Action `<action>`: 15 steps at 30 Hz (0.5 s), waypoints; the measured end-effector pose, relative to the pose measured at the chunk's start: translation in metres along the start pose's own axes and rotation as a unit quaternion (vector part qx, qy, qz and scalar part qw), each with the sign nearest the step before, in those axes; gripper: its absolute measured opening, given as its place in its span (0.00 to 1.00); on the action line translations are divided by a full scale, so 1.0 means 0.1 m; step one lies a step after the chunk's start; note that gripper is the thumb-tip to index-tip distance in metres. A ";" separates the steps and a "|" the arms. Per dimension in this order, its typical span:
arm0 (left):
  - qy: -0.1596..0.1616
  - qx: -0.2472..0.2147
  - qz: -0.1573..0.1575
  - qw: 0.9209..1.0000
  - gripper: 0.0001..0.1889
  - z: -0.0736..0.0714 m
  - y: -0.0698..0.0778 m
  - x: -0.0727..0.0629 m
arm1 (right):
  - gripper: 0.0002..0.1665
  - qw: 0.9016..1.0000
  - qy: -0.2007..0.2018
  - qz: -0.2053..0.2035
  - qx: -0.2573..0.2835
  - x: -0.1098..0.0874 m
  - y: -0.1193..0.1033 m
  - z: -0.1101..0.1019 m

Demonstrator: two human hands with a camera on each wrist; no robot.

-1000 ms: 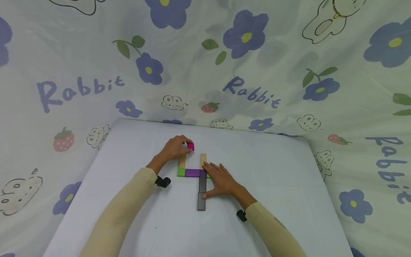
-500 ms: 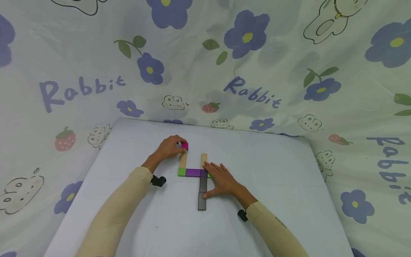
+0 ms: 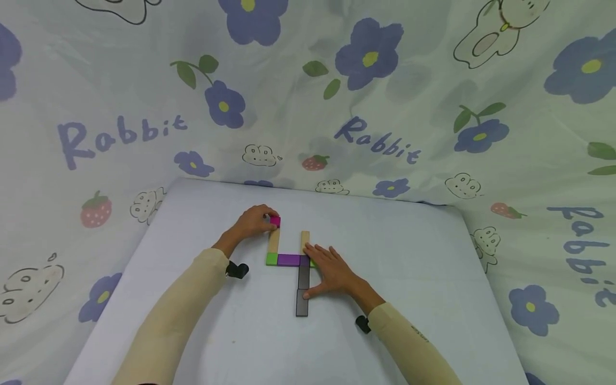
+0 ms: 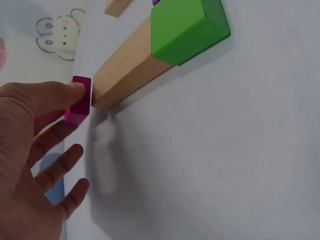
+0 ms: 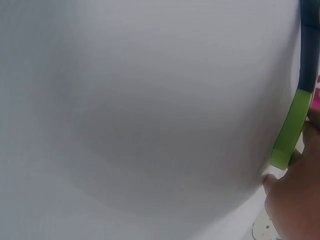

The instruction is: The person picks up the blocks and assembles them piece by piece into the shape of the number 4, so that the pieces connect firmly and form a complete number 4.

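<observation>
In the head view my left hand (image 3: 250,221) pinches a small magenta block (image 3: 275,221) between thumb and fingers. That block (image 4: 77,107) is at the far end of a plain wooden block (image 4: 127,65); I cannot tell whether they touch. A green block (image 3: 271,259) adjoins the wooden one, followed by a purple block (image 3: 289,260). My right hand (image 3: 332,270) lies with spread fingers over the right side of the layout, its thumb at the dark grey blocks (image 3: 302,303). It partly covers a second green block (image 5: 291,130) and touches another wooden block (image 3: 305,237).
The blocks lie on a white-covered table (image 3: 409,240). A printed curtain (image 3: 289,107) with flowers and rabbits hangs behind and at both sides. Dark wrist cameras (image 3: 237,270) sit by the sleeves (image 3: 168,315).
My left hand has carried the magenta block left, from right of the left wooden block's end to in line with it. My right hand has stayed in place.
</observation>
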State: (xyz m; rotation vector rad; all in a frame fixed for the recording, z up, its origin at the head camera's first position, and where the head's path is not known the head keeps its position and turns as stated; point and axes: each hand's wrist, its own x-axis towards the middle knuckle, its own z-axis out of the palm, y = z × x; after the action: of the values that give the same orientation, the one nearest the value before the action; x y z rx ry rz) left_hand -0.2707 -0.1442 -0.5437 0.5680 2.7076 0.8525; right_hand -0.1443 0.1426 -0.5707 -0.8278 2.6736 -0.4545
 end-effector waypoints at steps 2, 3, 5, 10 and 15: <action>-0.003 -0.001 -0.004 1.000 0.21 0.01 0.00 0.00 | 0.76 1.000 0.000 0.000 0.001 0.00 0.00 0.00; -0.005 -0.001 -0.006 1.000 0.21 0.02 0.00 0.00 | 0.76 1.000 0.001 0.000 0.003 0.00 0.00 0.00; -0.007 0.000 -0.006 1.000 0.21 0.03 -0.01 0.00 | 0.76 1.000 0.002 -0.001 0.007 -0.01 0.00 0.01; -0.006 -0.002 -0.008 1.000 0.21 0.03 0.01 -0.01 | 0.76 1.000 0.005 -0.004 0.016 -0.02 -0.01 -0.01; -0.005 -0.001 -0.014 1.000 0.21 0.03 0.02 -0.02 | 0.76 1.000 0.005 -0.005 0.017 -0.02 -0.01 -0.02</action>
State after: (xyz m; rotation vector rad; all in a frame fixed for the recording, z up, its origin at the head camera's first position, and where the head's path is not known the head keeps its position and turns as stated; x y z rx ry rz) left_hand -0.2673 -0.1421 -0.5447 0.5309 2.6983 0.8422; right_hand -0.1433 0.1433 -0.5680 -0.8304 2.6652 -0.5058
